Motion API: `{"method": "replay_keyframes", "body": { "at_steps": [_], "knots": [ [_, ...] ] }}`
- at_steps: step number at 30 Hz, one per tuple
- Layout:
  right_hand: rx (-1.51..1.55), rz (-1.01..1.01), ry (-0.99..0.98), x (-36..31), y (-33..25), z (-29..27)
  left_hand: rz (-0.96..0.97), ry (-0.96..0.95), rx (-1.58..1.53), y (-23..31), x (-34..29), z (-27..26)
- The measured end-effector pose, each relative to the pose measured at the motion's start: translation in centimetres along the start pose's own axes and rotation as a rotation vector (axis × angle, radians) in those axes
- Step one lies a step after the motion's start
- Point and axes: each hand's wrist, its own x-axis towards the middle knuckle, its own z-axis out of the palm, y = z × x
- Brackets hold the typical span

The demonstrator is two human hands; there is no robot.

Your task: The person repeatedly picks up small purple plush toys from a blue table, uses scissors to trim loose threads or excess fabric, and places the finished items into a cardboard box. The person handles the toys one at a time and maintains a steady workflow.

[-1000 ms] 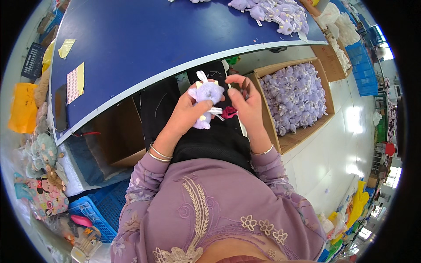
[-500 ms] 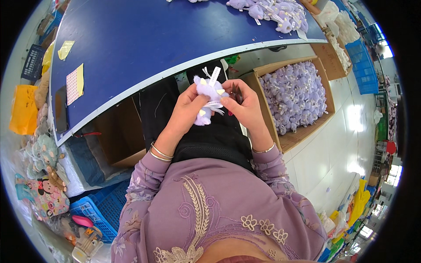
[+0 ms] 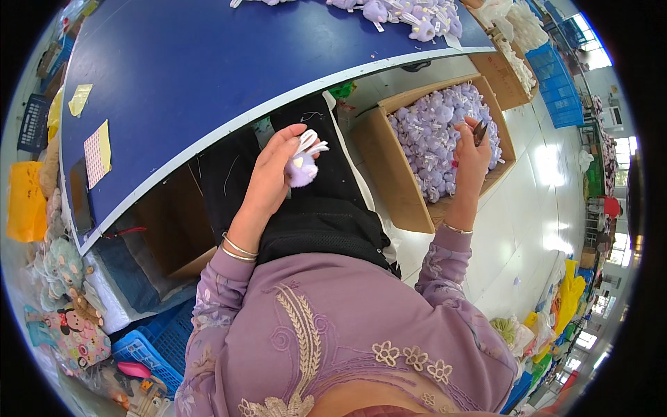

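Below the near edge of the bench (image 3: 201,76), I hold one lilac plush toy (image 3: 301,171).
My left hand (image 3: 272,168) curls snugly round it, white ribbon tags (image 3: 310,141) up; my right (image 3: 472,161), over the carton's (image 3: 390,167) right side, grips dark snips (image 3: 480,131), anything else unclear. Best: hold lightly, tips clear of plush.

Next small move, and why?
Probably bring the right hand and its dark pointed tool to the purple plush: the left hand holds that, white ribbons exposed, while the right is out at the carton.
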Motion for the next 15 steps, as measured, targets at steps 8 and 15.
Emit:
{"method": "replay_keyframes", "body": {
  "at_steps": [8,15],
  "knots": [
    [0.121,0.049,-0.543,-3.6,0.8,6.5,0.039,-0.068,-0.082,1.5,-0.1,0.8],
    [0.258,0.113,-0.917,-7.4,0.0,11.9,0.133,-0.087,-0.030,0.6,-0.2,0.3]
  ]
}}
